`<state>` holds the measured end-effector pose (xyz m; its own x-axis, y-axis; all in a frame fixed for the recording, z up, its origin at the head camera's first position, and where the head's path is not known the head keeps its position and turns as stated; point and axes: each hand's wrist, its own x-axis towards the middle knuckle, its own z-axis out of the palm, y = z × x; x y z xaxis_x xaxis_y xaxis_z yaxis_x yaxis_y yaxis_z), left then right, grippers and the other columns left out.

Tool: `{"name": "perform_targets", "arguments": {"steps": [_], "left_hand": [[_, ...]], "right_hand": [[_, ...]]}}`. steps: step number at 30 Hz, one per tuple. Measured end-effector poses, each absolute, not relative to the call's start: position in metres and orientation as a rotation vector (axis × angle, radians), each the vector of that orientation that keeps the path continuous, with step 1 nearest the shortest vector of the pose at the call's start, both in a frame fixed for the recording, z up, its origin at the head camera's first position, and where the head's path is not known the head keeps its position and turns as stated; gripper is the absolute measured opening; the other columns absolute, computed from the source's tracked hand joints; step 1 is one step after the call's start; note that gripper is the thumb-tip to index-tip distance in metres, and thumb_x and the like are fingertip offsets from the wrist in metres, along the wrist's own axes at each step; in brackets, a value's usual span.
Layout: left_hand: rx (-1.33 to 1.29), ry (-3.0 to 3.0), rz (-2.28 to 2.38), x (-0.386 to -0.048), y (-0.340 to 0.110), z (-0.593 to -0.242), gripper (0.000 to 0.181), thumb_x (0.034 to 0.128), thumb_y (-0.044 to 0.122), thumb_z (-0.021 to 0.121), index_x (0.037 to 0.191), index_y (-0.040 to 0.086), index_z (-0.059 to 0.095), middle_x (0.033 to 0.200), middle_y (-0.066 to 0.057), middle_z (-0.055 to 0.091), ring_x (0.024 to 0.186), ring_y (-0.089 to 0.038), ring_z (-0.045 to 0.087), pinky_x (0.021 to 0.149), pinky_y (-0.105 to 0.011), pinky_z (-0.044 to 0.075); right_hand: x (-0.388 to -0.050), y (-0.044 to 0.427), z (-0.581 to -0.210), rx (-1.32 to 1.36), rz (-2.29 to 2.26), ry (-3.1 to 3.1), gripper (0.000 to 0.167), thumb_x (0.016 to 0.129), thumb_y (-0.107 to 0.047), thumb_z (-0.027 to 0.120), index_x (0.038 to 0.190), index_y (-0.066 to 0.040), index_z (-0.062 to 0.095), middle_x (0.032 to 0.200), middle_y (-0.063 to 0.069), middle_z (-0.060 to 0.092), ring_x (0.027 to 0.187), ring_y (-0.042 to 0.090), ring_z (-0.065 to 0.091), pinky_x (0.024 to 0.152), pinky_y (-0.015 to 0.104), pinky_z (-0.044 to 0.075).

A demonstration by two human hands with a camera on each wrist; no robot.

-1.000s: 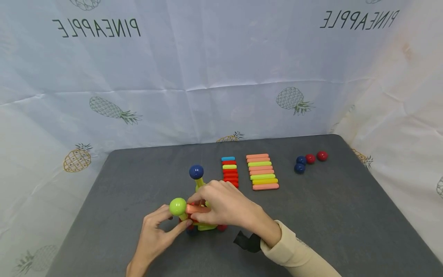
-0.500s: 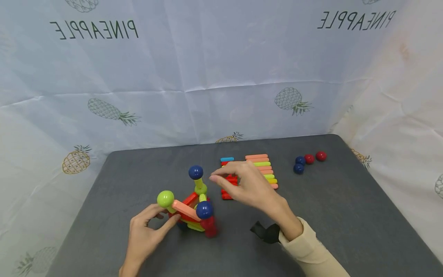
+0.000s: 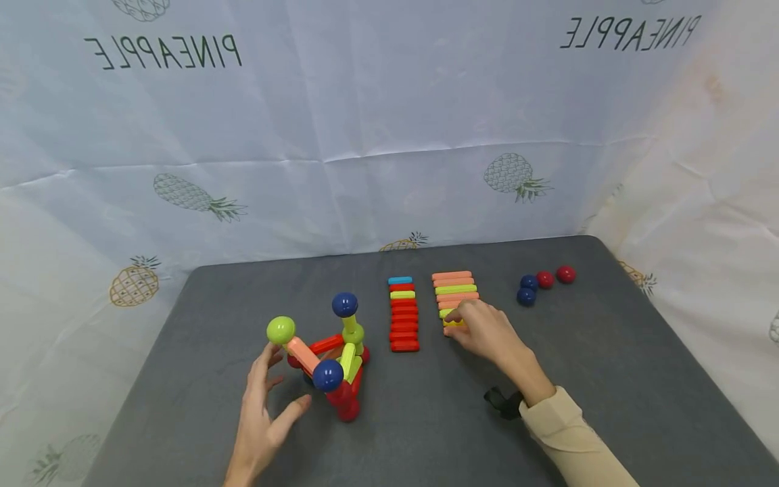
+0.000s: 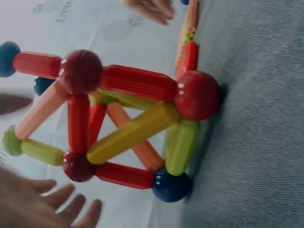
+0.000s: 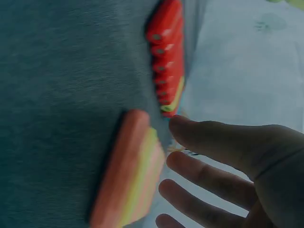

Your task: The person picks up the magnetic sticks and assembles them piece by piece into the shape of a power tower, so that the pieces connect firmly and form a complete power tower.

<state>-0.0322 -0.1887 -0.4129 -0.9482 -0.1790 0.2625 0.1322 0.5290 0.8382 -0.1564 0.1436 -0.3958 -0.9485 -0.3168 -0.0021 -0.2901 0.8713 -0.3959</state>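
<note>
A frame of magnetic rods and balls (image 3: 349, 362) stands at the left of the table, with red, yellow, green and salmon rods joined by red, blue and green balls. Beside it my left hand (image 3: 258, 419) is spread, thumb and fingers apart; the left wrist view shows a gap between the fingers (image 4: 66, 202) and the lower rods. My right hand (image 3: 493, 335) hovers at the near end of the row of long rods (image 3: 456, 289). In the right wrist view its thumb and fingers are apart, close to a salmon rod (image 5: 121, 166), holding nothing.
A row of short rods (image 3: 404, 318), mostly red, lies between the frame and the long rods. Loose blue balls (image 3: 526, 296) and red balls (image 3: 566, 274) sit at the back right. A pineapple-print cloth (image 3: 389, 122) hangs behind the dark table (image 3: 426, 433).
My right hand has left the frame and moved right to the long rods. The frame has turned, its near corner swinging left, and my left hand has let go of it.
</note>
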Motion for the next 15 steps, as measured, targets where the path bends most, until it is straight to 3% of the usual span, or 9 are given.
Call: {"name": "perform_targets", "arguments": {"steps": [3, 6, 10, 15], "left_hand": [[0.043, -2.595, -1.396, -0.032, -0.181, -0.411, 0.113, 0.081, 0.024, 0.083, 0.164, 0.008, 0.007, 0.159, -0.022, 0.027, 0.142, -0.037, 0.028, 0.109, -0.065, 0.039], [0.154, -2.645, -1.423, -0.034, -0.168, -0.412, 0.129, 0.0755, 0.034, 0.088, 0.164, 0.01, -0.003, 0.161, -0.023, 0.02, 0.144, -0.04, 0.02, 0.112, -0.071, 0.03], [0.285, -2.601, -1.386, -0.038, -0.15, -0.417, 0.133, 0.0706, 0.038, 0.092, 0.164, 0.008, 0.003, 0.157, -0.023, 0.024, 0.139, -0.038, 0.024, 0.11, -0.068, 0.031], [0.287, -2.517, -1.356, -0.04, -0.143, -0.422, 0.123, 0.0686, 0.032, 0.094, 0.159, 0.001, 0.017, 0.149, -0.022, 0.031, 0.13, -0.033, 0.034, 0.106, -0.058, 0.037]], "right_hand": [[-0.157, 0.15, -0.406, -0.485, -0.562, 2.969, 0.021, 0.084, -0.012, 0.083, 0.105, -0.009, 0.08, 0.105, 0.005, 0.079, 0.087, 0.022, 0.07, 0.061, 0.031, 0.055], [-0.156, 0.153, -0.413, -0.501, -0.512, 2.968, 0.024, 0.082, -0.006, 0.084, 0.106, -0.009, 0.08, 0.105, 0.006, 0.077, 0.094, 0.025, 0.071, 0.073, 0.04, 0.06], [-0.155, 0.155, -0.42, -0.561, -0.48, 3.005, 0.026, 0.079, -0.002, 0.085, 0.104, -0.008, 0.08, 0.097, 0.007, 0.074, 0.089, 0.025, 0.069, 0.076, 0.042, 0.06], [-0.153, 0.156, -0.428, -0.628, -0.476, 3.045, 0.028, 0.078, -0.001, 0.086, 0.105, -0.007, 0.078, 0.091, 0.006, 0.07, 0.081, 0.02, 0.064, 0.073, 0.039, 0.058]]}}
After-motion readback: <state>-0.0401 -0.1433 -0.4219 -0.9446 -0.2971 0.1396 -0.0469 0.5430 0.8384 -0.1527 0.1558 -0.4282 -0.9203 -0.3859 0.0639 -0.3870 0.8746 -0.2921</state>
